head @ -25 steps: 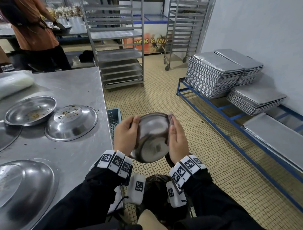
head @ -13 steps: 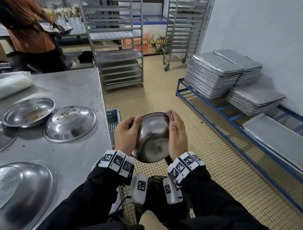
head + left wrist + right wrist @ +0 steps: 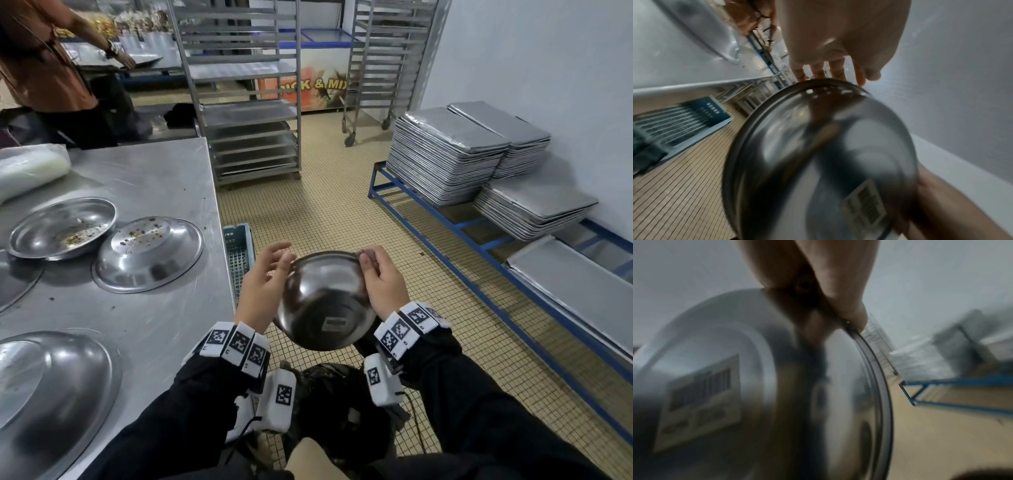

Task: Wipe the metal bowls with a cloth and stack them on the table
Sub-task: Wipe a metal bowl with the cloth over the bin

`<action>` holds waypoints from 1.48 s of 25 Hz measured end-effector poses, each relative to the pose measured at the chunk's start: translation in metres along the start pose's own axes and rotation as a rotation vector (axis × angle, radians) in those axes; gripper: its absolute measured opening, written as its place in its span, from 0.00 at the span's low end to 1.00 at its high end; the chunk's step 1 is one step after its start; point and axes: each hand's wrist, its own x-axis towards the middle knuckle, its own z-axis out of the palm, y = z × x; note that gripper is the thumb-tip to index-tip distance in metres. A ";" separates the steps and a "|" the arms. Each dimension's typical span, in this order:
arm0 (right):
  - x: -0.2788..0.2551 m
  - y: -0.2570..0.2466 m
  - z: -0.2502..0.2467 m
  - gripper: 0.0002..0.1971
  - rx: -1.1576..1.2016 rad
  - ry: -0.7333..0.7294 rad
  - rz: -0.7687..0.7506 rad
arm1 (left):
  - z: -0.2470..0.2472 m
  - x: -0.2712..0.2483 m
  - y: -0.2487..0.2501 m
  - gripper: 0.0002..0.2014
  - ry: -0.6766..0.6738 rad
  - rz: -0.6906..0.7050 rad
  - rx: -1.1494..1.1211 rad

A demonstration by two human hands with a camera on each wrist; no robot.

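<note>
One small metal bowl (image 3: 327,301) sat low in the middle of the head frame, raised over the tiled floor (image 3: 329,209) with its labelled underside toward the camera. At its right rim the right hand (image 3: 385,282) pinched the edge, fingers curled. At its left the left hand (image 3: 263,284) lay with fingers loosely spread, fingertips at the rim, gripping nothing. Left of frame, the steel table (image 3: 161,178) bore two dirty shallow bowls (image 3: 149,253); stacked trays (image 3: 445,150) stood upper right
</note>
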 end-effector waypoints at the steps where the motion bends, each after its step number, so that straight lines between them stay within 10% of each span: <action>1: 0.004 -0.004 -0.001 0.10 -0.094 -0.049 -0.090 | 0.002 -0.001 0.003 0.07 -0.047 0.032 0.064; 5: 0.011 -0.022 0.005 0.08 -0.245 -0.144 -0.356 | 0.009 -0.003 0.013 0.10 -0.113 0.118 0.339; 14: -0.031 -0.016 0.046 0.23 -0.400 0.171 -0.589 | 0.014 0.000 0.019 0.13 0.107 0.022 0.087; 21: -0.018 -0.006 0.027 0.22 0.102 0.161 -0.001 | 0.006 -0.002 0.020 0.20 0.170 -0.056 0.018; 27: -0.033 -0.024 0.049 0.24 -0.233 0.139 -0.450 | 0.012 -0.003 0.021 0.12 0.122 0.018 0.049; 34: -0.017 0.004 0.030 0.17 0.584 0.195 0.322 | 0.006 -0.007 0.018 0.16 0.131 -0.036 -0.139; 37: -0.021 0.008 0.016 0.17 0.496 0.169 0.363 | 0.005 -0.007 0.002 0.14 0.130 -0.099 -0.129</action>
